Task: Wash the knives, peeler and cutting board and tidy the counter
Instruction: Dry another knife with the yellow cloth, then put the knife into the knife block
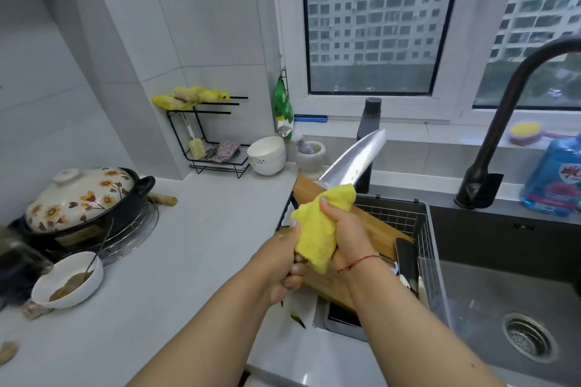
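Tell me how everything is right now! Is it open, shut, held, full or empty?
Big shiny steel knife: held up, blade pointing away.
Yellow fluffy cloth: wrapped round the blade's base.
Left hand: grips the knife handle.
Right hand: grips the cloth.
Wooden cutting board: lying across the wire sink basket.
Flowered clay pot: lid on.
White bowl with spoon: holds brown sauce.
Black tap: no water running.

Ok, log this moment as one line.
step: wiping knife | left hand: grips handle | right hand: holds yellow cloth on blade | cutting board: on sink rack
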Demonstrator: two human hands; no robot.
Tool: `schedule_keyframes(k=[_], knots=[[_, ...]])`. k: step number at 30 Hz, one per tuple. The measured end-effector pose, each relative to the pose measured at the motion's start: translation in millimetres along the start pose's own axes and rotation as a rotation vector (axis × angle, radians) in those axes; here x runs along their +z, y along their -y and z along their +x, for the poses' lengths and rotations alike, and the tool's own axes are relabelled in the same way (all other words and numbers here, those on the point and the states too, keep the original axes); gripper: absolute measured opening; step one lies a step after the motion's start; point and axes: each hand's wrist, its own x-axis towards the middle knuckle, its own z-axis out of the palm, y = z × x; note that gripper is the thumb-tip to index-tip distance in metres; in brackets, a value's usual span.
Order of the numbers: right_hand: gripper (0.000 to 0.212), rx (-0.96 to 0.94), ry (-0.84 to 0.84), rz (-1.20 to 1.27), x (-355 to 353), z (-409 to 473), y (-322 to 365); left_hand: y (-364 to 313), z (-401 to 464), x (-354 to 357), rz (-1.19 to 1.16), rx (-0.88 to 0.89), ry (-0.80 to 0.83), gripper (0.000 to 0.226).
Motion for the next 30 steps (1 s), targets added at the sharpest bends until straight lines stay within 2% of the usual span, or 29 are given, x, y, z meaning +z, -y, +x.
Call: schedule_keyframes(k=[5, 10, 13, 15, 16, 18, 21, 24, 25, 27, 30], knots=[[0.028, -0.087, -0.162, -0.111, 0, 16, 7, 4, -8, -34, 0.043, -0.027, 0.016, 0.051], [0.03, -0.034, -0.153, -0.303, 15, 20, -17, 7, -16, -53, 0.254, 0.111, -0.043, 0.043], [0.047, -0.039, -0.208, -0.15, 15, 22, -22, 9, -19, -69, 0.2, 0.15, -0.111, 0.039], [0.047, -0.056, -0.263, -0.083, 9, 21, -13, 8, -22, -81, 0.143, 0.164, -0.144, 0.045], [0.046, -0.087, -0.301, -0.173, 4, 26, -9, 6, -25, -86, 0.107, 0.168, -0.154, 0.046], [0.043, -0.126, -0.304, -0.571, 3, 29, -3, 2, -28, -95, 0.037, 0.161, -0.167, 0.047], [0.029, -0.177, -0.133, -1.062, 20, 30, -7, -6, -35, -99, -0.103, 0.12, -0.138, 0.049], [0.05, -0.572, -0.1, -1.204, 43, 30, -31, -12, -45, -103, -0.258, 0.068, -0.07, 0.043], [0.055, -0.758, -0.068, -1.208, 54, 26, -41, -13, -49, -105, -0.309, 0.049, -0.042, 0.038], [0.061, -1.006, 0.053, -1.214, 78, 19, -57, -15, -58, -110, -0.395, 0.02, 0.01, 0.031], [0.06, -1.164, 0.222, -1.203, 115, 5, -73, -21, -74, -122, -0.419, 0.021, 0.067, 0.03]])
